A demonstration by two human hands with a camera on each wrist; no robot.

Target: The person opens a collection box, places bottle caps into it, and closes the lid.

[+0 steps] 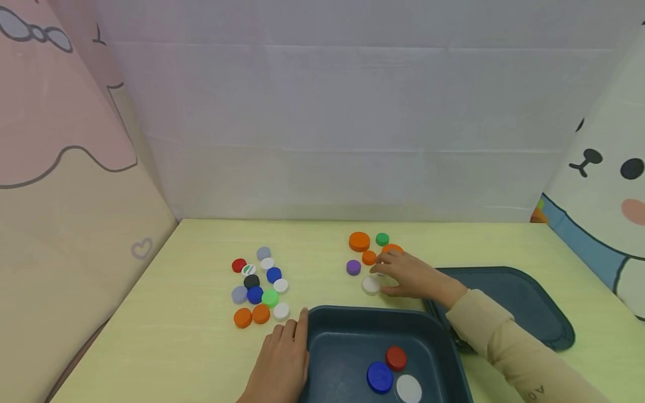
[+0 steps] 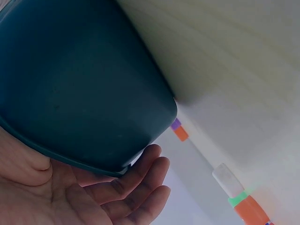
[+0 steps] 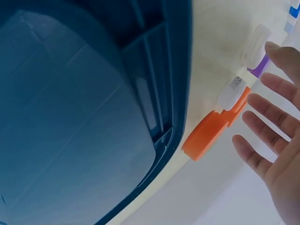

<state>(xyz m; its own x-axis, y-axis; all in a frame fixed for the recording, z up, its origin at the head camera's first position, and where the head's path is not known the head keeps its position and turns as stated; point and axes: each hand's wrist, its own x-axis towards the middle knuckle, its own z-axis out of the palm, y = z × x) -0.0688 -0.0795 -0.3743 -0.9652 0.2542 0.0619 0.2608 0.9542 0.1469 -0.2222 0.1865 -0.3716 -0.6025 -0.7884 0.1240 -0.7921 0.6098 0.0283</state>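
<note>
Peeking past right hand (image 1: 414, 275), orange cap (image 1: 392, 248)

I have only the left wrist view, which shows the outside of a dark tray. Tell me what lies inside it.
Observer: In the head view, the visible part of the dark tray holds a red cap, a blue cap and a white cap.
Operator: Now report where the right hand is.
Observer: The right hand is beyond the tray, its fingertips beside another white cap; I can't tell whether they touch it.
Operator: Say what lies to the tray's right.
Observer: A dark lid-like piece, partly hidden by the right sleeve.
</note>
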